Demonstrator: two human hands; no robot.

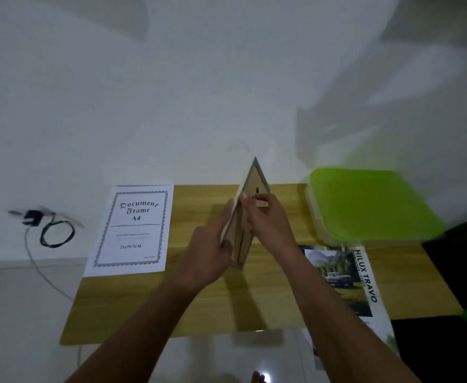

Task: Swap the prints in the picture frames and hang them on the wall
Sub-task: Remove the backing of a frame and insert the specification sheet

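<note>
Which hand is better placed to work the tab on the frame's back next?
Probably the right hand: its fingers pinch the tab on the back of the frame, while the left hand grips the frame's front edge, steadying it upright.

We see a dim scene with a grey-green cast. Large soft shadows lie across the wall (116, 92) at upper right, and the picture frame (254, 176) throws a dark shadow toward us on the bench (144, 308). A small glare spot shines on the floor (265, 378). The charger (33, 218) and green lid (370, 203) smear with blur. The document sheet (132, 228) reads sharp. Straight lines bow at the edges.
</note>
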